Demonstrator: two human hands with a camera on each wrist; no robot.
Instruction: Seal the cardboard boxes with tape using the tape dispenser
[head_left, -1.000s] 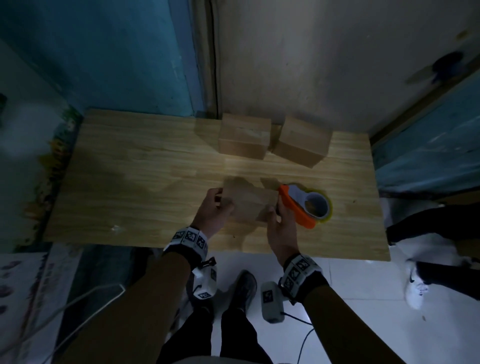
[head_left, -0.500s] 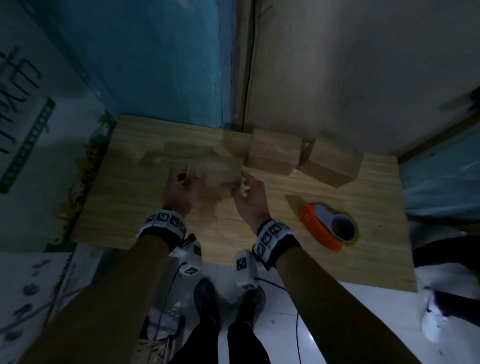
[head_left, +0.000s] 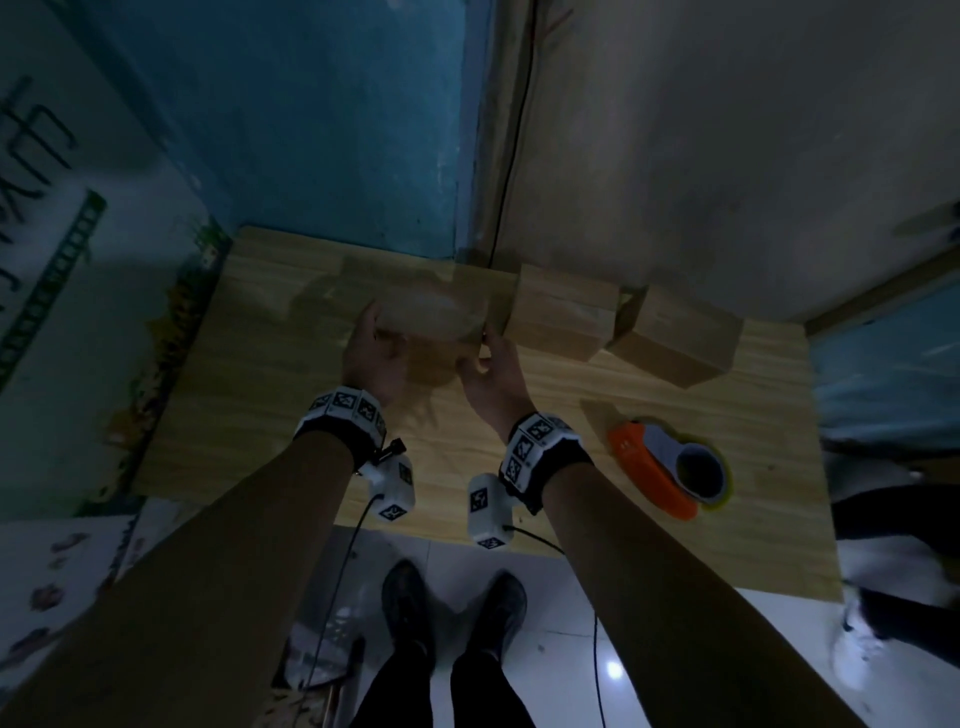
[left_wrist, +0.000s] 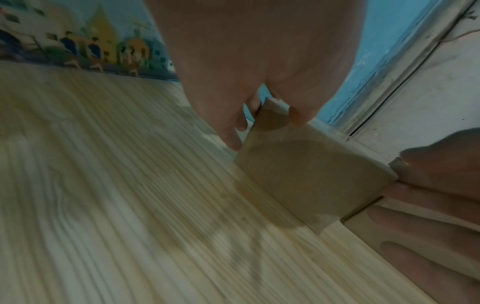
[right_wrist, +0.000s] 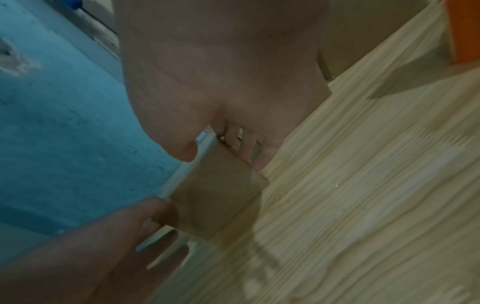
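Dim room, wooden counter (head_left: 270, 395) pushed into a corner of blue and grey wall. Person stands at the near edge, both arms out, wrist bands with black-and-white markers. Left hand (head_left: 375, 349) and right hand (head_left: 492, 375) hold one small cardboard box (head_left: 434, 317) between them, toward the back of the counter, left of centre; the box is blurred in the head view. Left grip: thumb over the top edge, fingers down the left side wall, seen from the left wrist (left_wrist: 309, 179). Right grip: thumb on the top edge, fingers spread along the right side wall, seen from the right wrist (right_wrist: 218, 195). Both grips are curled on the box; whether its base touches the counter or sits just above it I cannot tell. Just right of it, a second cardboard box (head_left: 563, 312) stands against the wall, with a third cardboard box (head_left: 675, 340) just beside that, turned at an angle. The orange tape dispenser (head_left: 667, 470), roll mounted, lies on the counter near the front right, apart from both hands. Dark shoes (head_left: 452, 613) on the white tile floor below.
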